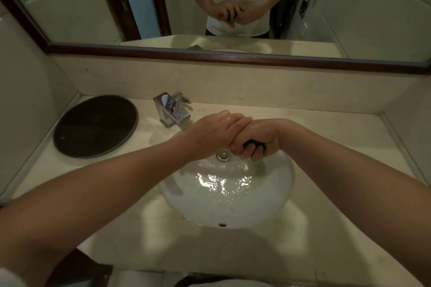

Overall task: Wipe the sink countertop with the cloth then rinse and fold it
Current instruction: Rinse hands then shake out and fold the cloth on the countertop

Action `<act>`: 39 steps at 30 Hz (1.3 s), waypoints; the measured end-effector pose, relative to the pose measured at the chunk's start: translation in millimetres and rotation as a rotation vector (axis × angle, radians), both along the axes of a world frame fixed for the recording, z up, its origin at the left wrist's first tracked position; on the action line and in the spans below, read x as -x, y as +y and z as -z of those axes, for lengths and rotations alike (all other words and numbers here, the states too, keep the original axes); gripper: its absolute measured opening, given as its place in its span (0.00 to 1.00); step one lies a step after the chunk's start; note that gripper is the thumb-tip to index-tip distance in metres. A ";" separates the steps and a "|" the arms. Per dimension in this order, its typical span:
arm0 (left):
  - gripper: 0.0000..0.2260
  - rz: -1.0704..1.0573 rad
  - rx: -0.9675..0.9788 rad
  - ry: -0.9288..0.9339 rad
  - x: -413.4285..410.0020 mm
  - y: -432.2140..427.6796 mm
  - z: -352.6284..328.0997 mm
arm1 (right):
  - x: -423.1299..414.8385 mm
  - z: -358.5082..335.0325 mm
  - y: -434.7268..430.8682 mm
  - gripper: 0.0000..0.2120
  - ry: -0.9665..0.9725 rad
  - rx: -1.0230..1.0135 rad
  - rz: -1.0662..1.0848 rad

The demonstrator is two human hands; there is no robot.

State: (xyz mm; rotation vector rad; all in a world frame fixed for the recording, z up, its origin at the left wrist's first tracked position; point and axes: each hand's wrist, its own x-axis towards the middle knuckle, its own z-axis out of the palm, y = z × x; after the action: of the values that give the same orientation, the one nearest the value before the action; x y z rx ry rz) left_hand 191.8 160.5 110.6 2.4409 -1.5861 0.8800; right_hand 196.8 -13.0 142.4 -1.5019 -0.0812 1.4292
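Two bare forearms reach in from the near edge, one from each side, and meet above a round white sink (268, 202) set into a pale stone bench (338, 147). On the sink's near wall sits a small overflow hole (222, 224). Shallow water (224, 182) ripples across the bottom of the sink and catches the light.

Above the far half of the sink the hands are clasped together, both wet and shiny. The right hand (261, 137) is a fist, its fingers (254, 155) curled tight round a dark cloth (253, 143). Only a small bunched piece of the cloth shows between those fingers, and it is held in the air over the sink. The left hand (210, 133) wraps over the right from the sink's left side, its fingers (233, 119) pressed together and bent across the right knuckles. Whether they touch the cloth itself cannot be told.

Just below the hands a metal drain plug (223, 155) shows on the sink's floor. Behind the sink's far left rim stands a square chrome tap (173, 109). Left of the sink, well apart from it, a dark round tray (95, 126) lies flat on the bench.

Beyond the sink a low stone upstand (233, 86) meets a wood-framed mirror (349, 7), which reflects a white-shirted torso and the same clasped hands.
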 end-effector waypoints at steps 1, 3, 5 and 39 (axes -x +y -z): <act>0.18 -0.029 -0.020 -0.004 -1.2 0.6 0.0 | -0.7 -1.9 0.8 0.14 -0.034 0.038 0.003; 0.17 -0.105 -0.047 0.022 -2.7 0.8 1.5 | -1.6 -1.9 4.0 0.15 -0.112 0.134 0.009; 0.14 -0.193 -0.097 0.072 -3.3 -0.7 1.8 | -2.4 1.8 8.3 0.17 -0.161 0.197 0.032; 0.09 -0.682 -0.136 1.407 -8.4 -11.4 6.4 | -0.5 64.8 36.9 0.10 -1.408 0.777 -0.273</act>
State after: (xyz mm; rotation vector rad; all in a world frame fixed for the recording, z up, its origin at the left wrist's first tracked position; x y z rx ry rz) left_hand 200.1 149.1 104.3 2.5159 -0.2977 -0.8804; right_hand 197.2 23.9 77.5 -2.9810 -0.6532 0.2715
